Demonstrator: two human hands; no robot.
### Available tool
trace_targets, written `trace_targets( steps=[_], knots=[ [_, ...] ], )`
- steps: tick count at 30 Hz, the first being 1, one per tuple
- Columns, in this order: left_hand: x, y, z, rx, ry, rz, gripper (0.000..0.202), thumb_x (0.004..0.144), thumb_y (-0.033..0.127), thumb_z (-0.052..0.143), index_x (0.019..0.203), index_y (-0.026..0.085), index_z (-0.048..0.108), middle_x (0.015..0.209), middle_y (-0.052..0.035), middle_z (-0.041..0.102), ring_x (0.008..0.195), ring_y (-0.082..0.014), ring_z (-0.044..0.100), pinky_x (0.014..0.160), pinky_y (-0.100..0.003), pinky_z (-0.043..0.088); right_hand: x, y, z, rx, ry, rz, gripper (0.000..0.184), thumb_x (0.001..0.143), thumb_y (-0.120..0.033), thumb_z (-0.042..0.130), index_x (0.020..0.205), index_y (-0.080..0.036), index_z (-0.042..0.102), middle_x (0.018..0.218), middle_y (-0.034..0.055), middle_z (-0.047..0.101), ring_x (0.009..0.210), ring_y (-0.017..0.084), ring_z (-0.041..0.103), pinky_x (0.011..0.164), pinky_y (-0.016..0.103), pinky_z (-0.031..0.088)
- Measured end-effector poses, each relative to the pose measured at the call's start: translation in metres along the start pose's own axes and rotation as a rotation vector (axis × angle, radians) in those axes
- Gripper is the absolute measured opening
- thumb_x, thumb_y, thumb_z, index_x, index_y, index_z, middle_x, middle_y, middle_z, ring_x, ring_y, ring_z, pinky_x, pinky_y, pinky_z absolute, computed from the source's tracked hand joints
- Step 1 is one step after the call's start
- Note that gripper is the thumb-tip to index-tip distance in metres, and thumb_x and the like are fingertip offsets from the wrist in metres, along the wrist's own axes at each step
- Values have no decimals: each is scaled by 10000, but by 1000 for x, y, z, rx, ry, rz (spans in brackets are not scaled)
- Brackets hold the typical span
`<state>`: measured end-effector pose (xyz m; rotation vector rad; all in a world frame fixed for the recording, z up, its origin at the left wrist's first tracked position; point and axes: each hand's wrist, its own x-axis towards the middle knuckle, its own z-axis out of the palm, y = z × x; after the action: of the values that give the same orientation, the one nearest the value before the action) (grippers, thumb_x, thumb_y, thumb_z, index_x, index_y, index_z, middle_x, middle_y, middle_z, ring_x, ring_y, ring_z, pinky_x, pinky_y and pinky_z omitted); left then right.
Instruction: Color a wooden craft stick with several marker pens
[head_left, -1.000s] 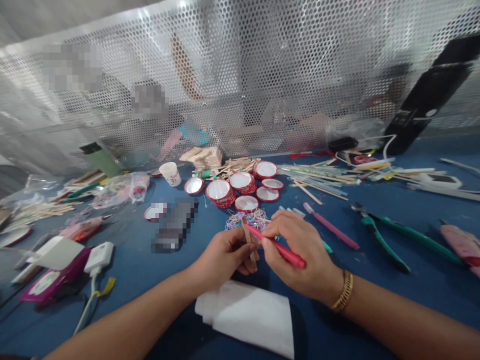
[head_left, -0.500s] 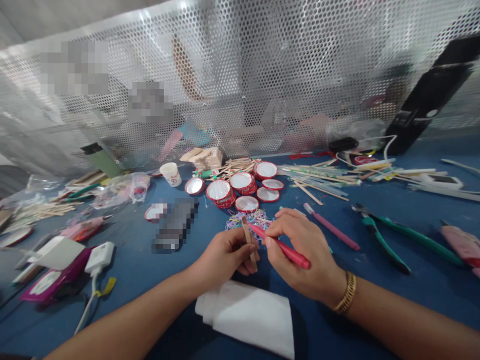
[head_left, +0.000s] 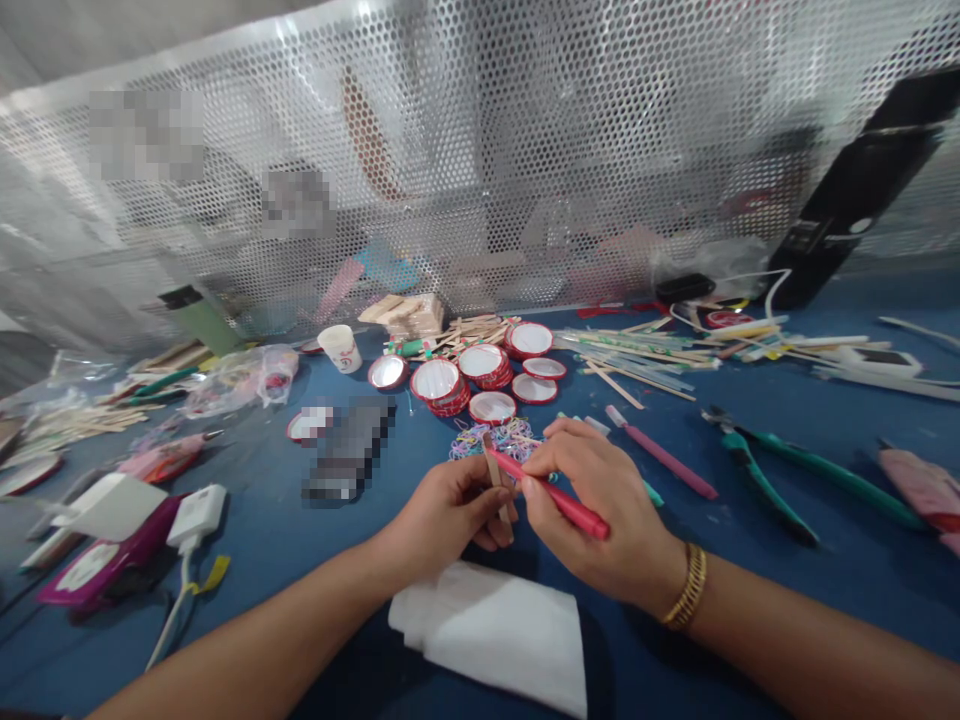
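Note:
Near the middle, my left hand (head_left: pixel 457 505) pinches a flat wooden craft stick (head_left: pixel 495 478), held upright with its top end darkened. My right hand (head_left: pixel 592 505) grips a red marker pen (head_left: pixel 574 508) whose tip touches or nearly touches the upper part of the stick. Behind both hands lies a pile of small coloured rubber bands (head_left: pixel 517 437), partly hidden by them. Below them is a folded white cloth or tissue (head_left: pixel 502 630). A gold bracelet (head_left: pixel 688 588) circles my right wrist.
Stacks of round red-rimmed discs (head_left: pixel 436 380) and a paper cup (head_left: pixel 340 349) stand behind. Green-handled pliers (head_left: pixel 772 490) and a pink pen (head_left: pixel 667 455) lie to the right. A phone (head_left: pixel 351 450) and white charger (head_left: pixel 198 515) lie left. A perforated metal screen (head_left: pixel 465 150) closes the back.
My right hand and the red marker have shifted slightly left, bringing the marker's tip closer against the stick. My left hand stays put.

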<state>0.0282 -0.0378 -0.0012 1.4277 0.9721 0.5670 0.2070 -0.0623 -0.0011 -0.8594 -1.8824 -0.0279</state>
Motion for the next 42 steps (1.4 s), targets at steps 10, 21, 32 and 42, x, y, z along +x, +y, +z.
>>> trace_targets(
  steps=[10, 21, 32, 42],
  knots=[
    [0, -1, -1, 11, -9, 0, 443, 796, 587, 643, 801, 152, 554, 618, -1, 599, 545, -100, 593, 520, -200, 486, 2, -1, -2, -13, -3, 36, 112, 808, -117, 512, 763, -219, 498, 648, -11, 566, 617, 156, 510, 744, 381, 465],
    [0, -4, 0, 8, 5, 9, 449, 791, 597, 644, 803, 157, 556, 598, 1, 595, 546, -106, 600, 524, -205, 492, -1, -1, 1, 7, 7, -6, 92, 809, -127, 526, 836, -215, 524, 694, -8, 619, 628, 157, 565, 841, 424, 485],
    [1, -3, 0, -3, -6, 3, 434, 793, 583, 648, 790, 158, 560, 604, -3, 597, 547, -108, 599, 523, -207, 490, 3, -1, -2, -19, -2, 24, 99, 799, -121, 513, 764, -214, 513, 649, -10, 591, 598, 153, 518, 791, 414, 475],
    [0, -2, 0, -14, 9, 5, 454, 763, 596, 673, 783, 159, 551, 600, 5, 595, 534, -105, 599, 513, -202, 486, 0, -2, -1, -9, 21, -17, 106, 797, -120, 533, 827, -221, 520, 694, -17, 623, 605, 149, 567, 854, 425, 477]
  ],
)
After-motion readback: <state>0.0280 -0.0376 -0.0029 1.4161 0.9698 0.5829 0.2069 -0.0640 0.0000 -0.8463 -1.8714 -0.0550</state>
